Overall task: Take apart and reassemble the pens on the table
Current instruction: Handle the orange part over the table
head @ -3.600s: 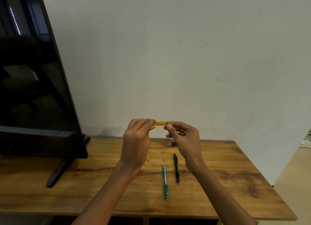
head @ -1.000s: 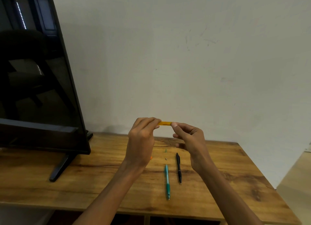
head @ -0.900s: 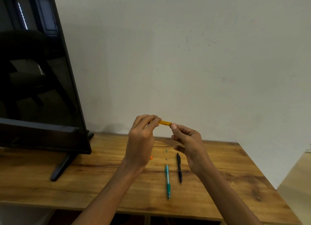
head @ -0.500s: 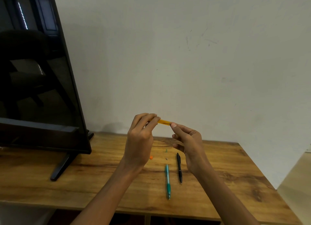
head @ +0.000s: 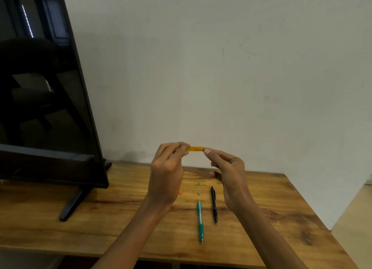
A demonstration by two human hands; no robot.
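Observation:
I hold an orange pen barrel point(head: 195, 148) level in the air above the wooden table point(head: 100, 218). My left hand point(head: 166, 174) pinches its left end and my right hand point(head: 229, 176) pinches its right end with thumb and forefinger. On the table below lie a teal pen point(head: 200, 220) and a black pen point(head: 214, 204), side by side, pointing toward me. A small orange piece point(head: 180, 192) and two tiny bits point(head: 198, 188) rest just beyond the teal pen.
A large black screen point(head: 40, 99) on a black foot point(head: 70, 205) stands at the table's left. A pale wall rises right behind the table. The table's right edge point(head: 310, 208) drops to a light floor.
The orange barrel, tilted half a second ago with its left end higher, is level again. Both hands stay on its ends and have barely shifted.

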